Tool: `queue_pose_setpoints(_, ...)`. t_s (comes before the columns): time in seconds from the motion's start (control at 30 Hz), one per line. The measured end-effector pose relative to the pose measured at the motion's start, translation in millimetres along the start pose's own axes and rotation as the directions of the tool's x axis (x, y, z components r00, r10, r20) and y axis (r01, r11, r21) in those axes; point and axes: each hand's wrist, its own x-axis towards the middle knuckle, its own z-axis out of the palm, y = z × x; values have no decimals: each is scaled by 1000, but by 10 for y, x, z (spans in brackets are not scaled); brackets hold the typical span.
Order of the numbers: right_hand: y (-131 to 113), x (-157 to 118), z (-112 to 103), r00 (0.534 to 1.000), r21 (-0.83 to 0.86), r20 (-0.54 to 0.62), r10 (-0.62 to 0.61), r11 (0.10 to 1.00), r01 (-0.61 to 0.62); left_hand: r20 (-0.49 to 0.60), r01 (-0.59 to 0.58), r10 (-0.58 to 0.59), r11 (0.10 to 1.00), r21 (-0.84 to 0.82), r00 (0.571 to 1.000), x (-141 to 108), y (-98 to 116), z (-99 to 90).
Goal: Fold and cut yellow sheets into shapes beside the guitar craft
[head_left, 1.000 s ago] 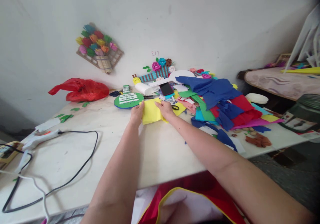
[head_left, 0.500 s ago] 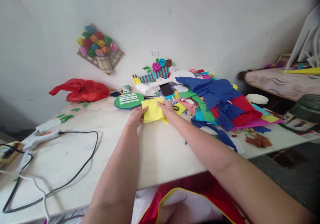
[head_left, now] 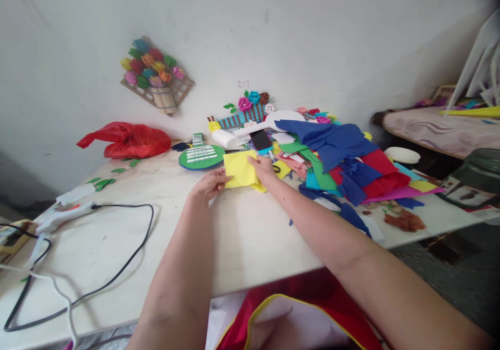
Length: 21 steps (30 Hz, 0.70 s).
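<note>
A folded piece of yellow crepe paper [head_left: 241, 170] is held up over the table between my two hands. My left hand [head_left: 211, 183] pinches its lower left edge between thumb and fingers. On the opposite side my right hand [head_left: 263, 167] grips the right edge, thumb on top. A second yellow layer shows beneath the lower right corner. Just behind the paper lies a green guitar-shaped craft piece [head_left: 201, 155] with white strips. Dark scissor handles [head_left: 276, 169] show beside my right hand, on more yellow paper.
Blue crepe paper [head_left: 332, 141] tops a heap of coloured sheets at the right. A dark phone [head_left: 260, 139] lies behind my hands. At the left are a red plastic bag [head_left: 133, 140], a white glue gun [head_left: 66, 217] and its black cord [head_left: 150, 230]. A glass jar [head_left: 474, 178] stands far right.
My left hand has slid down and slightly left along the paper, from the side toward the lower left corner. The right hand stays nearly in place, still holding the paper.
</note>
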Motion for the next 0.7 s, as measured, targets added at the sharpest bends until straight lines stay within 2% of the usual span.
queue_pose_setpoints(0.13, -22, 1, -16, 1000, -1, -14, 6, 1000, -6, 46, 17, -19, 999, 47, 999, -22, -12, -21)
queue_pose_setpoints(0.27, -34, 5, -26, 999, -38, -17, -27, 999, 27, 23, 28, -29, 999, 34, 999, -39, 4, -12)
queue_pose_setpoints(0.5, -127, -52, -12, 991, -239, 12, -131, 962, 130, -150, 56, -70, 994, -95, 986, 57, -4, 78)
queue_pose_setpoints(0.63, -171, -95, 22, 988, -292, 31, -152, 944, 154, -302, 30, -71, 990, -139, 951, 131, -54, 196)
queue_pose_setpoints(0.7, -179, -108, 35, 987, -305, 39, -159, 938, 163, -332, 13, -71, 985, -173, 941, 136, -58, 247)
